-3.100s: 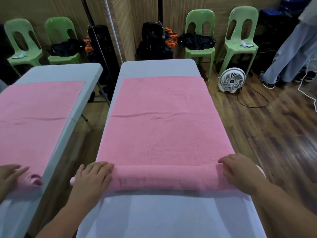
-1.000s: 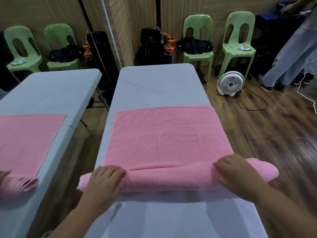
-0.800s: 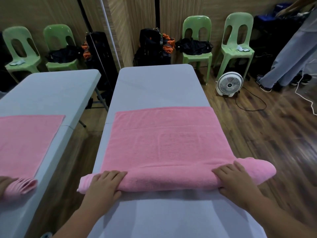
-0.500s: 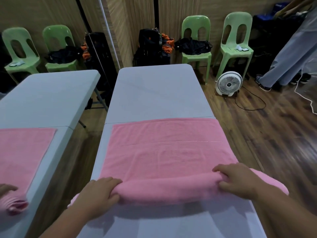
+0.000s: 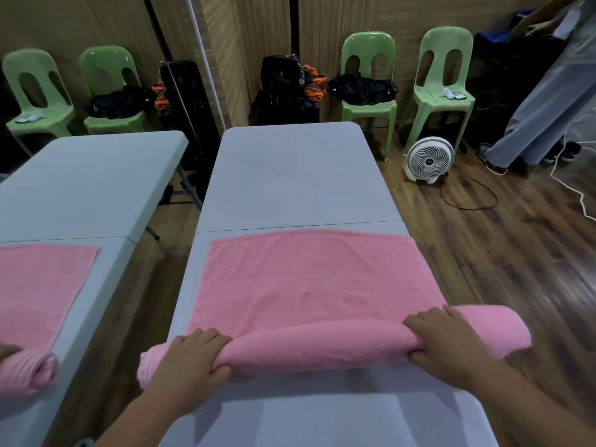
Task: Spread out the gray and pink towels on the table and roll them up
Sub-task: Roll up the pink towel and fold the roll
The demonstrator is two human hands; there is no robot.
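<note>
Across the near half of the long grey folding bench (image 5: 296, 175) lies the pink terry towel (image 5: 309, 279), its near portion wound into a thick roll that spans the bench from side to side. Both ends of the roll pass the bench edges: the left end juts out over the gap by the mirror, and the right end overhangs the wooden plank floor (image 5: 503, 253). The left hand (image 5: 190, 359) sits on the roll near its left end, fingers (image 5: 209, 340) curled over the top and thumb tucked under the front, closed around the cloth. The right hand (image 5: 448, 346) grips the roll near the right end in the same way, fingers wrapped over it and thumb below. Beyond the roll the flat part of the towel reaches almost to the seam across the bench middle, and the far half of the bench past that seam is bare grey surface. A strip of bare bench also shows between the roll and the near edge. Left of the bench a tall wall mirror (image 5: 96, 188) repeats bench, towel and roll, and its image is cut by the frame edge. On the right, a small white floor fan (image 5: 429, 159) stands near the far corner with a black cord trailing over the floor. Two pale green plastic chairs (image 5: 367, 91) stand against the wall behind. Only the legs and part of an arm of a standing person (image 5: 541, 117) show at the top right.
</note>
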